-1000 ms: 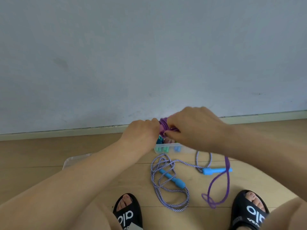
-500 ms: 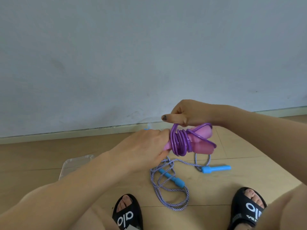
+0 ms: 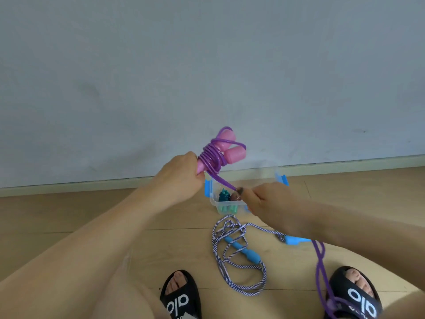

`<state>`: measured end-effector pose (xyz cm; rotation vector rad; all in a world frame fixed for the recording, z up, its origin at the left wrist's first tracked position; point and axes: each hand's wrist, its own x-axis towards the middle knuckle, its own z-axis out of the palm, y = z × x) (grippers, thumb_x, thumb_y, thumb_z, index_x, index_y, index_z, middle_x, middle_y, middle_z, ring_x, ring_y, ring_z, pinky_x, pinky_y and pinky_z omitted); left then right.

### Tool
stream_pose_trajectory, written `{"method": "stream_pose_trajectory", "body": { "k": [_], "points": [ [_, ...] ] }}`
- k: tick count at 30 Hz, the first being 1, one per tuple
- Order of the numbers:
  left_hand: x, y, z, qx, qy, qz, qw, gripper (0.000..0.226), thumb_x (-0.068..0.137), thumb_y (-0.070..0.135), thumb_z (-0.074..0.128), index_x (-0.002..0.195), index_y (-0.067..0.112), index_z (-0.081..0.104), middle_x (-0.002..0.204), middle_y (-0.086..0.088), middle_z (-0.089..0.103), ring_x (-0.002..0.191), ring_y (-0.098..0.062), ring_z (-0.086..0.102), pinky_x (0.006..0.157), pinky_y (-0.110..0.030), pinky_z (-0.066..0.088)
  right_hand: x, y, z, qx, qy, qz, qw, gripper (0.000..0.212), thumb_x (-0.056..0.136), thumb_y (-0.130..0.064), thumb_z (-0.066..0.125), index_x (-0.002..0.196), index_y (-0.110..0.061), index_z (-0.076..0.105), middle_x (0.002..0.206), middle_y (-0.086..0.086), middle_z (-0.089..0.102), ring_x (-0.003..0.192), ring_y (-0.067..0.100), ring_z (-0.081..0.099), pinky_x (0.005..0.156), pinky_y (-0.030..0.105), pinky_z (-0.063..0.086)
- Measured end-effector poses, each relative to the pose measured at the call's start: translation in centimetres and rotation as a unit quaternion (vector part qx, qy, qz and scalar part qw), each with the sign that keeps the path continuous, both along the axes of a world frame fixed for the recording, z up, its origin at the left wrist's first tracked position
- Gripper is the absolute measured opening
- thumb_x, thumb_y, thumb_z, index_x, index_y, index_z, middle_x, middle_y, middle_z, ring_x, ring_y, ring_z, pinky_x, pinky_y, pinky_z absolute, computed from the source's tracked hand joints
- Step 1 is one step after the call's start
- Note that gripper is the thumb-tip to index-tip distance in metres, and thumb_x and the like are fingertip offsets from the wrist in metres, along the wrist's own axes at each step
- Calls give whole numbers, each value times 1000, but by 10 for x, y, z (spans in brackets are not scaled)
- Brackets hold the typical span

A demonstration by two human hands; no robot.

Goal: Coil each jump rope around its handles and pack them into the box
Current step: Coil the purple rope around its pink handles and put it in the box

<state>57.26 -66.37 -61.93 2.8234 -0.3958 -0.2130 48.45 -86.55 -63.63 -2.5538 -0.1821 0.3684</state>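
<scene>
My left hand [image 3: 181, 178] grips the lower ends of two pink handles [image 3: 232, 154], held up and tilted, with several turns of purple rope [image 3: 210, 158] wound round them. My right hand [image 3: 266, 201] pinches the same purple rope, pulled taut down and to the right of the handles; its loose end [image 3: 322, 268] trails to the floor by my right foot. Behind my hands a clear box with blue clips [image 3: 212, 196] holds a coiled teal rope [image 3: 224, 196]. A blue-handled striped rope [image 3: 239, 254] lies loose on the floor.
My feet in black slides [image 3: 181, 298] sit at the bottom edge, the right one [image 3: 354, 293] under the purple rope's tail. A grey wall with a skirting board [image 3: 92, 189] runs behind the box. Wooden floor [image 3: 69, 217] stretches to the left.
My left hand has lifted the pink handles up and tilted them. My right hand has swung from above the handles down to the right, drawing the purple rope taut.
</scene>
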Motion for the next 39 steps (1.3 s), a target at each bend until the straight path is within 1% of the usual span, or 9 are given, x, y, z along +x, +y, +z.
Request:
{"method": "stream_pose_trajectory", "body": {
  "k": [5,10,19,23,25,27,30,34,39],
  "points": [
    [-17,-24,-11,148,-55,-35,987,10,92,13,49,94,10,40,83,-5,52,74,-28,56,56,-33,33,-14,4,29,-114,-114,84,983,48,100,-45,32,75,-9,52,62,4,49,57,21,46,52,33,33],
    [-38,-38,-25,276,-77,-150,946,23,94,12,45,116,8,49,106,-9,64,96,-32,65,66,-34,38,7,0,77,-153,-272,84,946,49,95,-56,41,63,-19,43,60,-4,44,64,21,44,57,31,28],
    [-66,-41,-1,145,-83,-266,949,23,95,18,44,118,19,43,79,3,42,72,-28,52,59,-33,37,82,-33,52,-117,-304,12,945,57,95,-56,45,58,-14,35,52,1,41,54,21,38,51,28,25],
    [-70,-38,5,-74,-44,-242,966,15,93,32,52,108,26,53,86,5,62,78,-23,60,67,-38,49,91,-46,16,-44,-129,6,991,53,95,-51,51,55,-18,40,54,-2,39,53,15,37,55,30,34],
    [-66,-35,11,-137,-32,-186,972,7,93,31,58,91,30,52,79,6,61,75,-20,59,65,-36,48,84,-57,-2,39,-31,9,999,28,95,-23,62,68,-25,53,63,-8,44,60,11,43,65,29,41],
    [-62,-30,18,-193,-6,-108,975,15,91,36,63,88,27,52,78,7,60,71,-9,57,64,-31,46,71,-51,-12,81,32,-8,996,12,94,-1,56,84,-8,56,68,-4,44,65,15,43,63,20,40],
    [-49,-20,19,-198,30,-14,980,29,84,44,68,95,26,50,80,9,58,63,1,52,56,-20,37,53,-29,-16,49,13,-19,999,30,100,-20,42,78,-3,54,67,7,49,64,22,42,59,28,35],
    [-19,-6,8,-292,109,55,948,24,85,20,65,75,18,43,59,5,40,49,-16,35,48,-28,32,16,-9,1,26,2,-41,999,55,105,-42,23,72,-5,46,63,10,50,60,27,46,61,34,41],
    [-6,-7,-10,-63,26,5,998,14,85,18,53,76,14,44,68,1,49,60,-18,47,52,-30,32,-6,4,23,-86,-99,39,991,47,102,-44,28,71,-14,48,68,5,54,70,30,54,60,38,42]
  ]
}}
